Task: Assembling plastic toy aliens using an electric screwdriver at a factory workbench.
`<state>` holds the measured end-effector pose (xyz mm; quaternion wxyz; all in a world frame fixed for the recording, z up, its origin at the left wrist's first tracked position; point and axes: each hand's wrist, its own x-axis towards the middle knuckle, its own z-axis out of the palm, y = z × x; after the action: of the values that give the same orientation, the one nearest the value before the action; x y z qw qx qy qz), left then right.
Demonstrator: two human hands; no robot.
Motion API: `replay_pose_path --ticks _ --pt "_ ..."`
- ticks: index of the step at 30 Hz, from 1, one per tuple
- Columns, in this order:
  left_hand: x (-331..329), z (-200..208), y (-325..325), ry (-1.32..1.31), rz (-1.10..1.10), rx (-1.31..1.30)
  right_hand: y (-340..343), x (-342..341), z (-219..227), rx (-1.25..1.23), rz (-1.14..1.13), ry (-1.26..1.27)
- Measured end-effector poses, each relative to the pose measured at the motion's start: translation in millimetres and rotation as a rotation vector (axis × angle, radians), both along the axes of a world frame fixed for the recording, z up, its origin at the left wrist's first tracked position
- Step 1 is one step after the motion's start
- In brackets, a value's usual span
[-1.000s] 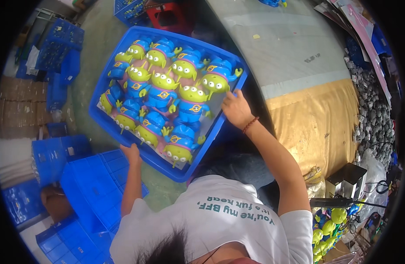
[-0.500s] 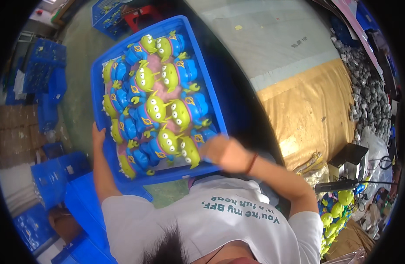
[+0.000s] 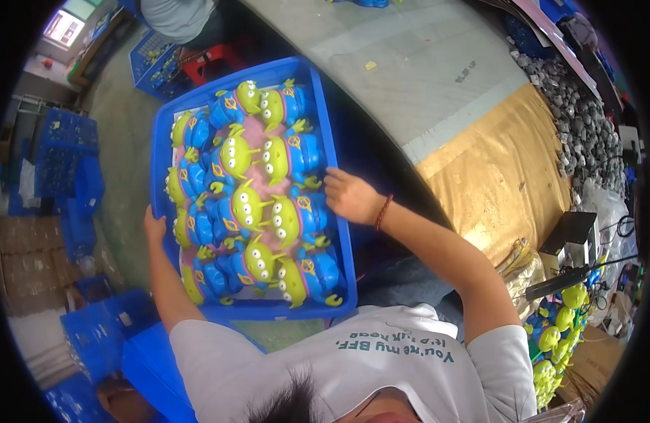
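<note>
A blue plastic crate [image 3: 347, 275] stands before me, holding rows of toy alien figures [image 3: 248, 206] with green three-eyed heads and blue bodies. The figures lie on pinkish soft padding [image 3: 253, 134]. At the crate's left side, my left hand [image 3: 154, 224] is closed round the rim. My right hand [image 3: 352, 197] has its fingers curled over the right rim, close to the body of one figure; its wrist wears a reddish bracelet [image 3: 384, 211]. The fingers' undersides are hidden on both hands.
To the right is a table with a grey top [image 3: 416, 63] and gold sheet [image 3: 494, 162]. Small grey parts [image 3: 586, 127] and more green figures [image 3: 568, 317] lie beyond. Blue crates [image 3: 67, 148] stand left. A person [image 3: 177, 17] is near a red stool [image 3: 215, 60].
My right hand has moved from the crate's near right corner up to its right rim. The crate appears lower in view, and a person now shows at the top.
</note>
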<state>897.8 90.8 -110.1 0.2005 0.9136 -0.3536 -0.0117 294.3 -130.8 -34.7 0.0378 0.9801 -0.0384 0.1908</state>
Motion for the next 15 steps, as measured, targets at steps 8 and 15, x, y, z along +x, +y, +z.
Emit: replay_pose_path --ticks 8,15 --pt "25 35 -79 -0.127 -0.085 0.085 127 -1 -4 0.233 -0.036 -0.024" --pt "-54 57 -166 -0.070 -0.484 -0.001 217 -11 -23 0.405 0.193 0.076"
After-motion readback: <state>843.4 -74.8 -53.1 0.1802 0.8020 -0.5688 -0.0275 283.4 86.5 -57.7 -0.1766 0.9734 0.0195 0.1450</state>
